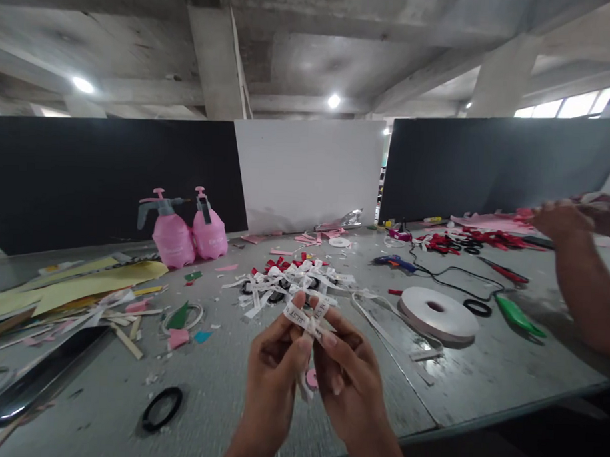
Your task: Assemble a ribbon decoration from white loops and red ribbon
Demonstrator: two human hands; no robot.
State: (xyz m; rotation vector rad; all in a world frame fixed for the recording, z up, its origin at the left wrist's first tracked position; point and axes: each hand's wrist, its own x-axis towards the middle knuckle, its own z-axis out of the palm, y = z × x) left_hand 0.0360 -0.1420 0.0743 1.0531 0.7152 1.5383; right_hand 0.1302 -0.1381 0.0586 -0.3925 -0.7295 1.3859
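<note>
Fingers closed at both tips: left hand and right hand each pinch a printed white ribbon, thumbs toward the wearer, index fingertips behind. Ribbon is held clear of the worktop, towards the middle of its front edge, its ends crossing at the pinch, a tail hanging below. Step in hand looks like shaping or folding the strip; the next move would seem to call for a firm pinch at the crossing, so the fold does not slip. Pose: forearms rise from the front edge, wrists angled inward, hands almost meeting, other fingers curled; some are hidden. Beyond the fingertips, a heap of white ribbon pieces with red bits and black rings mixed in. Ribbon roll lies flat right of the hands; a lone black ring sits left, towards the front edge. Two pink spray bottles near the back edge, left. A co-worker's arm reaches in over the right side.
</note>
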